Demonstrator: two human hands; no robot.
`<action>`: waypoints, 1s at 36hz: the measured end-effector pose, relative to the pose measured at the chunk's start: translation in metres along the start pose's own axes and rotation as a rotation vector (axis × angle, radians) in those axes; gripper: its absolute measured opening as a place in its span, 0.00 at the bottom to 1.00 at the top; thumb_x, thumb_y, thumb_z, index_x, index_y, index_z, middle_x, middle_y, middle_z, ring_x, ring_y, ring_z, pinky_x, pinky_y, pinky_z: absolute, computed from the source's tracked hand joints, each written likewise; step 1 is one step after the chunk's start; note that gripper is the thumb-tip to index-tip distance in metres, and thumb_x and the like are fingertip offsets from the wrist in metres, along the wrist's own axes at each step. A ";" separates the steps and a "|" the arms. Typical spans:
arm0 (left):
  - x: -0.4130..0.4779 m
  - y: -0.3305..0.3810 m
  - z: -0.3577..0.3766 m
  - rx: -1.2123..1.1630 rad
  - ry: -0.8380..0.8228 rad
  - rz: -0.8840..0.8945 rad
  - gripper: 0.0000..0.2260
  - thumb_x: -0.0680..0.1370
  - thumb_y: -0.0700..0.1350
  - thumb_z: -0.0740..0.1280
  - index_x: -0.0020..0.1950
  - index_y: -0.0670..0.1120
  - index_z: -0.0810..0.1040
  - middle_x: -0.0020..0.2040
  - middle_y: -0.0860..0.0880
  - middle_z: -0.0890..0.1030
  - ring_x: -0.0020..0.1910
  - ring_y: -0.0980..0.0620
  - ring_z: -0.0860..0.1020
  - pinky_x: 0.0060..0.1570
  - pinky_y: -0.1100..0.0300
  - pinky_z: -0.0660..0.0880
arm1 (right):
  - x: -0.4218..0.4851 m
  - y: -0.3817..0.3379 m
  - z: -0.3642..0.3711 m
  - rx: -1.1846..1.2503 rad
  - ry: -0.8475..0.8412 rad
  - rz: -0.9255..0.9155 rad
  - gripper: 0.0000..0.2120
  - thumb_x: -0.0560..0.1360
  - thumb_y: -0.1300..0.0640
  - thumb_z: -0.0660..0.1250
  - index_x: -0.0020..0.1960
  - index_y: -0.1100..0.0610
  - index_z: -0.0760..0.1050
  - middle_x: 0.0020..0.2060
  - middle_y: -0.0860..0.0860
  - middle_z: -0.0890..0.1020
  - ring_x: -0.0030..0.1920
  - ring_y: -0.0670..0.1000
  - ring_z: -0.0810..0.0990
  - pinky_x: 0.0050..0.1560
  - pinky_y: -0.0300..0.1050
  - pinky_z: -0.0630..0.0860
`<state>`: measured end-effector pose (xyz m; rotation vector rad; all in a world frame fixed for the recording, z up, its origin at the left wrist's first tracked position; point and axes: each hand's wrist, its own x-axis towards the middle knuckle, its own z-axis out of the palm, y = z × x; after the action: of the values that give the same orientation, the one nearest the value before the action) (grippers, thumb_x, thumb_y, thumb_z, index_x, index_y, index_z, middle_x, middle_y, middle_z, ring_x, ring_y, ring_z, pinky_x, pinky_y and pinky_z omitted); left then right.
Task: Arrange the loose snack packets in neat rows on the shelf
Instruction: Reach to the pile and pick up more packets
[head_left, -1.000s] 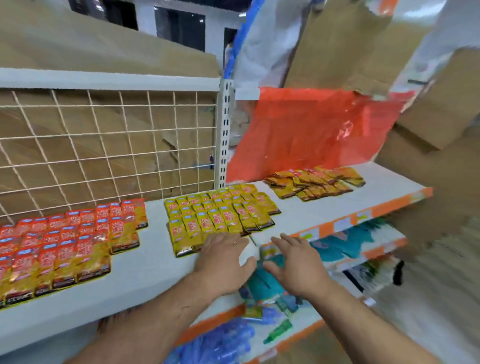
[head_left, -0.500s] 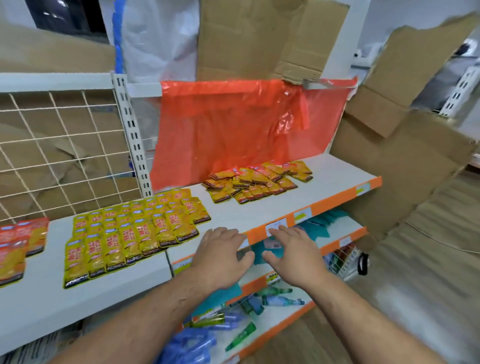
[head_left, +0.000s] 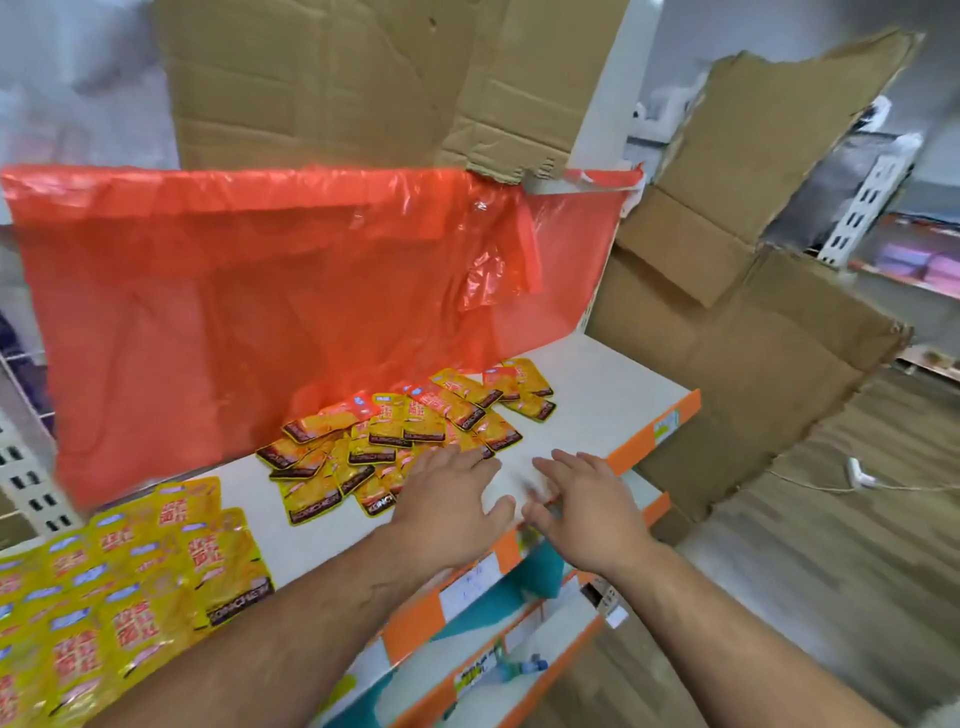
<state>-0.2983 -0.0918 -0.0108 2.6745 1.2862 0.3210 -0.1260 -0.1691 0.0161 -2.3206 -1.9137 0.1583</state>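
A loose heap of yellow and orange snack packets (head_left: 400, 441) lies jumbled on the white shelf (head_left: 613, 410), just below a hanging red plastic sheet. My left hand (head_left: 447, 499) hovers palm down with its fingers spread, the fingertips at the heap's near edge. My right hand (head_left: 582, 504) is beside it over the bare shelf near the orange front strip, fingers spread, holding nothing. At the lower left, yellow packets (head_left: 114, 603) lie in neat rows.
The red plastic sheet (head_left: 291, 312) covers the back of the shelf. Torn cardboard (head_left: 727, 353) leans at the right end. Lower shelves (head_left: 498, 670) with teal and blue goods jut out under my arms. A white cable (head_left: 857, 475) lies on the wooden floor.
My view has swung to the right, from the tidy rows to the loose heap. Both hands have moved right and forward along the shelf edge, still empty.
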 end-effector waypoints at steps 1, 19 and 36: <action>0.011 0.000 0.002 0.002 -0.006 0.005 0.32 0.74 0.65 0.48 0.74 0.56 0.67 0.74 0.55 0.67 0.74 0.49 0.61 0.74 0.48 0.54 | 0.009 0.005 0.000 0.003 -0.002 0.006 0.31 0.77 0.36 0.61 0.77 0.46 0.63 0.77 0.48 0.64 0.77 0.54 0.58 0.77 0.49 0.55; 0.164 0.048 0.072 0.048 0.041 -0.121 0.24 0.75 0.56 0.57 0.68 0.48 0.73 0.68 0.49 0.74 0.63 0.45 0.71 0.64 0.49 0.69 | 0.198 0.122 0.020 0.068 -0.122 -0.201 0.26 0.78 0.45 0.62 0.74 0.48 0.65 0.74 0.46 0.66 0.69 0.56 0.68 0.67 0.51 0.69; 0.200 0.100 0.116 0.137 0.294 -0.502 0.15 0.75 0.51 0.59 0.55 0.49 0.81 0.55 0.51 0.82 0.47 0.46 0.74 0.46 0.50 0.73 | 0.272 0.178 0.055 0.209 0.054 -0.533 0.15 0.77 0.48 0.55 0.49 0.51 0.80 0.52 0.45 0.81 0.51 0.55 0.77 0.44 0.50 0.77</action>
<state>-0.0719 -0.0024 -0.0750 2.3476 2.0695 0.5851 0.0888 0.0665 -0.0671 -1.6045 -2.2789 0.2217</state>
